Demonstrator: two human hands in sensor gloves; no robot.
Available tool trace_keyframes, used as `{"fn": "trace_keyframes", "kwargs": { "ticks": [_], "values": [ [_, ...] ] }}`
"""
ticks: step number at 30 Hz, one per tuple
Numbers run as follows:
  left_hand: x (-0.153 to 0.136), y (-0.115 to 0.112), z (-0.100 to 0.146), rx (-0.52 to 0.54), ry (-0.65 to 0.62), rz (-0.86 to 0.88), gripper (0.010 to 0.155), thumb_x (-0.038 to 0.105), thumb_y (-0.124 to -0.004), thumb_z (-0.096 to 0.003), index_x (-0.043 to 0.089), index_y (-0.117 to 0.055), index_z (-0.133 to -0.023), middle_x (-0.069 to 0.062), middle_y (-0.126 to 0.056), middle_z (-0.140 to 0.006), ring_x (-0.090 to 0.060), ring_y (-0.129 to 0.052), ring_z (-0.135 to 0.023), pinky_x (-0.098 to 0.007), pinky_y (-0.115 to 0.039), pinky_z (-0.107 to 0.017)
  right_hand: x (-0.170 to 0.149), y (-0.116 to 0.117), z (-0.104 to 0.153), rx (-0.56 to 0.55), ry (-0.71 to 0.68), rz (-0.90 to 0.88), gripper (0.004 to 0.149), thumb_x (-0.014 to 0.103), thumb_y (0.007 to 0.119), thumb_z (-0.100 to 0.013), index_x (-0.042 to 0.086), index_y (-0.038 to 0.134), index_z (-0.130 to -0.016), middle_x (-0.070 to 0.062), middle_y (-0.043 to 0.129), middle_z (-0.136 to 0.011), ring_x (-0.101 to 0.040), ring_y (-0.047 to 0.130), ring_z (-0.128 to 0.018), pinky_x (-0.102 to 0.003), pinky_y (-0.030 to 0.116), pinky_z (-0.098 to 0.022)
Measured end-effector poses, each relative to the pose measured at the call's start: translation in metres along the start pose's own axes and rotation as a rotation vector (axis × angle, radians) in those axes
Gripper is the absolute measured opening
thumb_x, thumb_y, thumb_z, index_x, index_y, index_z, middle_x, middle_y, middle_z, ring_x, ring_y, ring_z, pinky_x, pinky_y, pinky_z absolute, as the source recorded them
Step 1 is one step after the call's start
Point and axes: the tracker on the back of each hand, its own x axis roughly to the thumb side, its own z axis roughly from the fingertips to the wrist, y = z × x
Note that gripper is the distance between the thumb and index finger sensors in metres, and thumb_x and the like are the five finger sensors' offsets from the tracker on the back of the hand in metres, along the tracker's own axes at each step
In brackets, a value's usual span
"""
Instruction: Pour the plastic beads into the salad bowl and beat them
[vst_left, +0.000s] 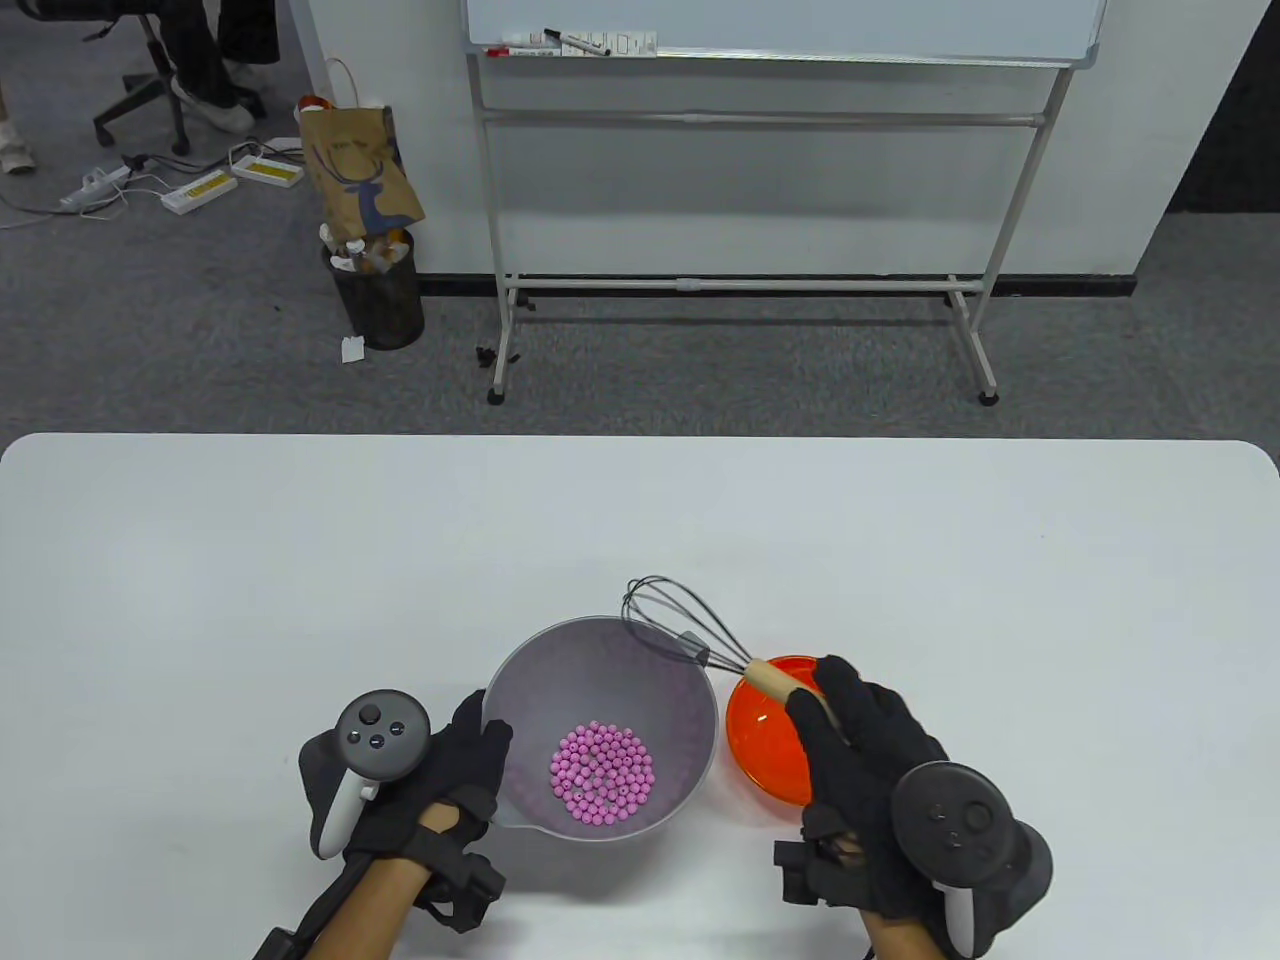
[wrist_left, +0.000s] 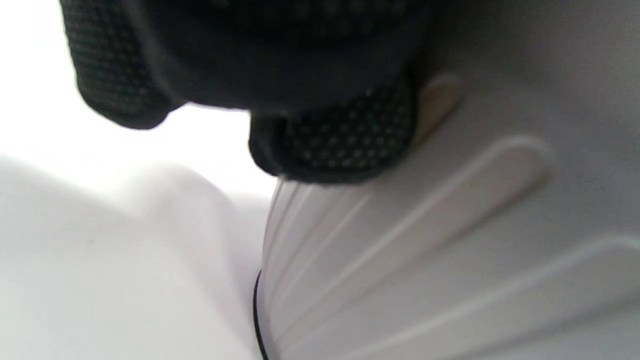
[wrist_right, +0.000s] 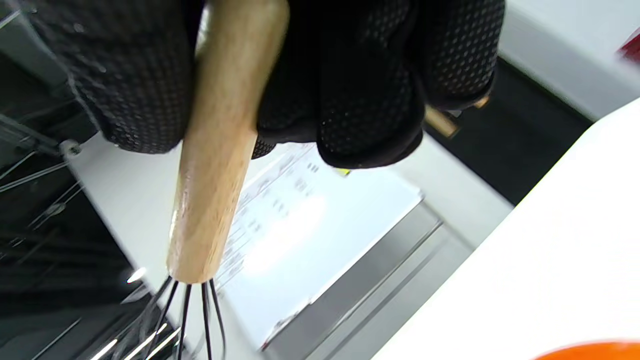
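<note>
Left hand (vst_left: 455, 775) curled against salad bowl (vst_left: 690, 690) wall, steadying. Right hand (vst_left: 860, 760) gripping whisk (vst_left: 690, 640) by wooden handle, wires above far rim. Plastic beads (vst_left: 602, 773) pooled in bowl bottom; orange bowl (vst_left: 765, 745) emptied alongside. Advised: lower wires into beads, stir gently, hold bowl firm.

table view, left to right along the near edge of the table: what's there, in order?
left hand → salad bowl holding the pink beads → orange bowl → right hand. The whisk spans both bowls, so I leave it out of the order.
</note>
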Motion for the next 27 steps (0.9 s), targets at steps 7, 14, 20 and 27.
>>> {"fn": "trace_keyframes", "kwargs": {
  "ticks": [7,14,20,27],
  "values": [
    [0.000,0.000,0.000,-0.001,0.000,0.003,0.063,0.050,-0.061,-0.0523,0.011,-0.061,-0.102,0.001,-0.106,-0.034,-0.006,-0.098,-0.007,-0.043,-0.089,-0.039,-0.059,-0.010,-0.016,-0.164,0.161,0.290,0.050,0.046,0.094,-0.039,0.023,0.092,-0.084,-0.005,0.095,-0.074,-0.027,0.101,-0.052,-0.048,0.074,-0.058],
    [0.000,0.000,0.000,0.001,0.002,0.004,0.063,0.051,-0.061,-0.0524,0.011,-0.062,-0.102,0.001,-0.106,-0.034,-0.006,-0.098,-0.007,-0.042,-0.089,-0.039,-0.116,0.014,-0.021,-0.130,0.268,0.650,0.050,0.047,0.096,-0.037,0.024,0.094,-0.082,-0.003,0.097,-0.073,-0.027,0.102,-0.053,-0.049,0.073,-0.059],
    [-0.001,0.000,0.000,-0.001,0.001,0.009,0.063,0.051,-0.061,-0.0524,0.012,-0.062,-0.102,0.001,-0.106,-0.034,-0.006,-0.098,-0.007,-0.042,-0.090,-0.039,-0.146,0.039,-0.024,0.300,0.464,0.792,0.053,0.048,0.091,-0.041,0.018,0.092,-0.084,-0.007,0.102,-0.073,-0.031,0.105,-0.055,-0.051,0.072,-0.059],
    [-0.001,0.000,0.000,-0.005,-0.001,0.012,0.064,0.051,-0.061,-0.0525,0.012,-0.061,-0.102,0.001,-0.106,-0.034,-0.006,-0.098,-0.008,-0.042,-0.089,-0.039,-0.156,0.052,-0.022,0.380,0.496,0.817,0.051,0.046,0.088,-0.044,0.018,0.091,-0.087,-0.008,0.100,-0.078,-0.032,0.103,-0.060,-0.053,0.071,-0.060]
  ]
}}
